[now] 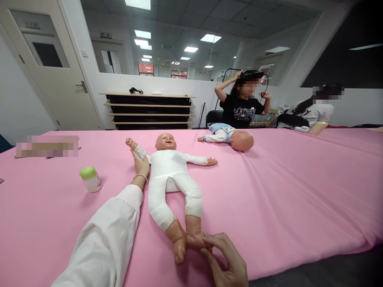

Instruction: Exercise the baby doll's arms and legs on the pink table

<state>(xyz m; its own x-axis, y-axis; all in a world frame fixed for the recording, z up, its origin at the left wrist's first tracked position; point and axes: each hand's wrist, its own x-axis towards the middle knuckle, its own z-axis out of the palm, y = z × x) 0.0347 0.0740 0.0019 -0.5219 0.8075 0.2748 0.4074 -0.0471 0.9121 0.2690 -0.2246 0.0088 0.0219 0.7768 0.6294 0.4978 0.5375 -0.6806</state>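
White-suited baby doll (172, 175), light and floppy, is best gripped where the left hand (140, 164) circles its wrist (135, 148) and the right hand (229, 259) pinches its foot (194, 235).

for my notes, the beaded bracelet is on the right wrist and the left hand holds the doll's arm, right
No: the beaded bracelet is on the left wrist, as the head view shows; the left hand does hold the doll's arm.

Baby doll (169, 169) on table (269, 223), second doll (220, 134) beyond it (toward the right), small jar (91, 180) to its left
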